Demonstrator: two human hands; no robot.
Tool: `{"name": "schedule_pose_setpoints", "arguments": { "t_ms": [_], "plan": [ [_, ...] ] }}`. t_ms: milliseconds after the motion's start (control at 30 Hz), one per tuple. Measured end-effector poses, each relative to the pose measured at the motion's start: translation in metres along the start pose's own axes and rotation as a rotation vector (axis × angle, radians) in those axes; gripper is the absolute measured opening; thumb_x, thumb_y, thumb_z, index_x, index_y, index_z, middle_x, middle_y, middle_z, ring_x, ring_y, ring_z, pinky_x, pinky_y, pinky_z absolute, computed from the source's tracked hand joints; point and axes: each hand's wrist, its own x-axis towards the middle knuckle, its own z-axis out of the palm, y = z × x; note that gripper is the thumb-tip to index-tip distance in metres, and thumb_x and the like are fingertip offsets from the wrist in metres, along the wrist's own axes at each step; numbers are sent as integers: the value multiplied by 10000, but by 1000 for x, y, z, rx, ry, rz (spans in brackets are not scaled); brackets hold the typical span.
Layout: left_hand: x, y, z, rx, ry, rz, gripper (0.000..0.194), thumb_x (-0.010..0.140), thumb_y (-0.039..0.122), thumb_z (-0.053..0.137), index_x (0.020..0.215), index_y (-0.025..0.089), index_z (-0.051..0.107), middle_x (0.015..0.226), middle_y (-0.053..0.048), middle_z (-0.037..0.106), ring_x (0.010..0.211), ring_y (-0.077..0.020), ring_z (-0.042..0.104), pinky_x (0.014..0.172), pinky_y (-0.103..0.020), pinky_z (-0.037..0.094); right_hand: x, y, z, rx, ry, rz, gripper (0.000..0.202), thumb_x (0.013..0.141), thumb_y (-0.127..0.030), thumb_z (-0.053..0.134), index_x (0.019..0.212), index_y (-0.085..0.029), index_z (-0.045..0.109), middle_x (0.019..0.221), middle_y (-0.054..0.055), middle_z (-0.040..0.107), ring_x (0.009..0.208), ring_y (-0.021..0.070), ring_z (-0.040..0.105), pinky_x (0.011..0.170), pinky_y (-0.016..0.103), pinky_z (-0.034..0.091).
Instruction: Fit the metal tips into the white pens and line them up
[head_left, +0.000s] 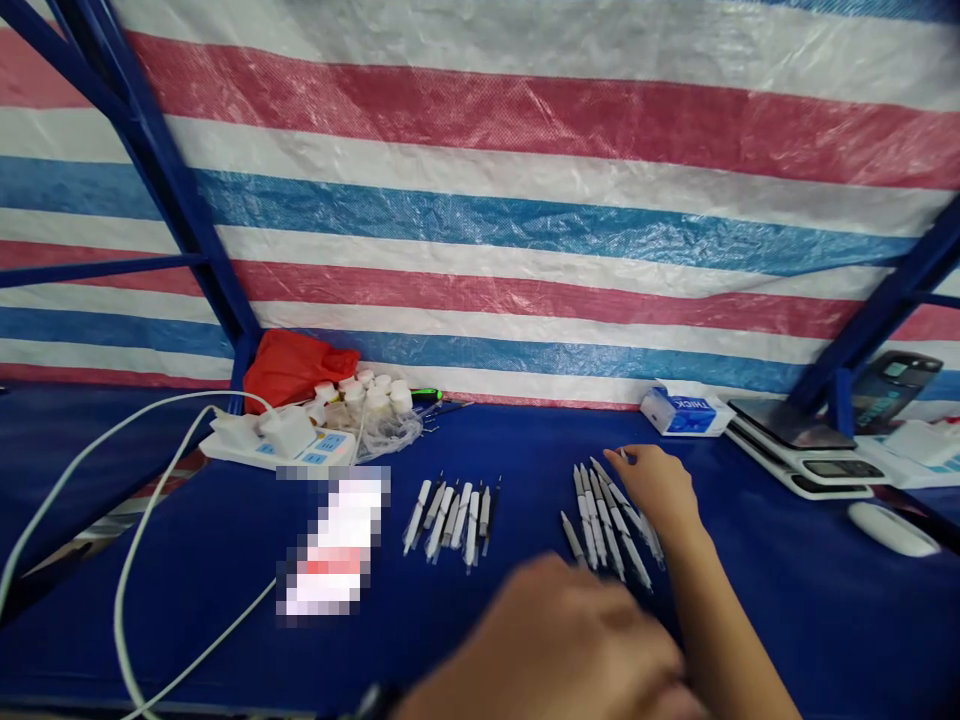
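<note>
My right hand (661, 492) reaches over the far right end of a group of grey and white pens (604, 520). Its fingers are pinched together, and a small pale tip shows between them, looking like the end of a pen (624, 456). Several of these pens lie side by side, partly in clear wrappers, with the rightmost partly behind the hand. Close to the camera, my left hand (559, 640) is smeared by motion, and its fingers cannot be made out. To its upper left lies a second group of slim white, grey and black pens (454, 520), some in clear sleeves.
A white power strip (330, 447) with cables, small white-capped bottles (375, 395) in plastic and a red bag (296, 365) stand at the left. A blue-white box (686, 412), scales (802, 450) and a white mouse (892, 528) are at the right. A blurred-out phone-like area (341, 545) glows.
</note>
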Motion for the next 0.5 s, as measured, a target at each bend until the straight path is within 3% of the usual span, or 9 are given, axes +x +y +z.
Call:
{"name": "schedule_pose_setpoints", "arguments": {
  "t_ms": [67, 100, 167, 233, 367, 500],
  "plan": [
    [10, -23, -30, 141, 126, -140, 220, 1005, 315, 505, 986, 231, 708, 965, -85, 685, 972, -280, 641, 834, -406, 493, 2, 5, 3, -17, -19, -14, 307, 886, -431, 610, 943, -211, 817, 888, 174, 784, 809, 327, 726, 629, 339, 424],
    [16, -35, -44, 323, 162, -242, 185, 986, 333, 557, 955, 223, 703, 920, -75, 690, 944, -280, 647, 823, -392, 486, 2, 6, 3, -23, -32, -25, 312, 885, -434, 617, 956, -203, 814, 906, 178, 785, 833, 331, 730, 632, 336, 430],
    [27, -56, -65, 570, 156, -422, 182, 979, 346, 582, 954, 204, 691, 927, -75, 701, 946, -284, 656, 809, -368, 476, 1, 6, 4, -32, -65, -48, 307, 872, -425, 648, 990, -191, 806, 950, 179, 786, 884, 336, 734, 644, 329, 440],
    [36, -72, -75, 669, 154, -520, 196, 985, 349, 575, 958, 188, 684, 983, -90, 704, 989, -290, 652, 799, -349, 469, 0, 5, 4, -28, -101, -66, 309, 840, -402, 698, 1041, -190, 795, 990, 171, 786, 926, 338, 732, 665, 326, 449],
    [43, -87, -68, 721, 176, -584, 258, 998, 373, 538, 975, 165, 690, 1014, -124, 701, 1040, -321, 632, 851, -396, 455, -3, -2, -1, 8, -106, -60, 369, 812, -433, 724, 1087, -193, 778, 994, 157, 783, 947, 343, 722, 679, 337, 451],
    [43, -95, -50, 776, 232, -562, 265, 985, 336, 528, 994, 147, 714, 1007, -158, 696, 1085, -360, 607, 911, -470, 428, -12, -16, -14, 110, -81, -143, 262, 862, -429, 632, 920, -206, 755, 879, 100, 765, 844, 278, 703, 669, 324, 434]
  ]
}}
